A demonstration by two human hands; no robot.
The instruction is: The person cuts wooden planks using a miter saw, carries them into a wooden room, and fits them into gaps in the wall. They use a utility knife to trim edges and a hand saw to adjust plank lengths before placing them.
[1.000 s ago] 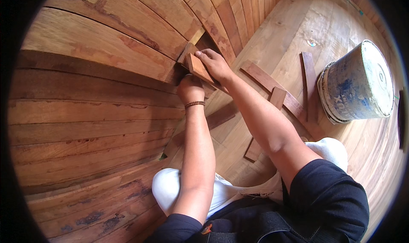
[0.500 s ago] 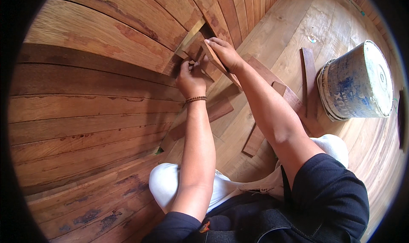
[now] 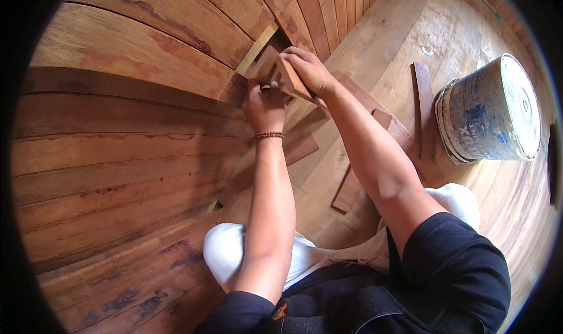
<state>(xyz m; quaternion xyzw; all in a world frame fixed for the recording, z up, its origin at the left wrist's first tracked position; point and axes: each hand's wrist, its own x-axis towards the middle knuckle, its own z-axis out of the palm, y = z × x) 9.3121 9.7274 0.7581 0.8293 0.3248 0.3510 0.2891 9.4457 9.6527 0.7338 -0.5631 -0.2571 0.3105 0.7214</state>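
My right hand (image 3: 308, 70) is closed on a short reddish wooden board (image 3: 293, 83), held tilted at a gap (image 3: 280, 41) in the plank wall (image 3: 146, 47). A pale wooden strip (image 3: 256, 50) runs along the gap's edge. Just below, my left hand (image 3: 264, 105), with a beaded bracelet at the wrist, has its fingers curled up against the board and smaller wood at the wall's corner. What those fingers grip is hidden.
Loose boards (image 3: 423, 105) lie on the wooden floor (image 3: 404, 29), including a short plank (image 3: 349, 190) beside my right forearm and a darker piece (image 3: 299, 149) under my arms. A paint-stained white bucket (image 3: 487, 117) stands at the right. My white-covered knees (image 3: 226, 252) are below.
Both hands have moved up; the board in my right hand is higher and slightly further right, exposing more of the gap and pale strip. My left fingers have risen beside the board.
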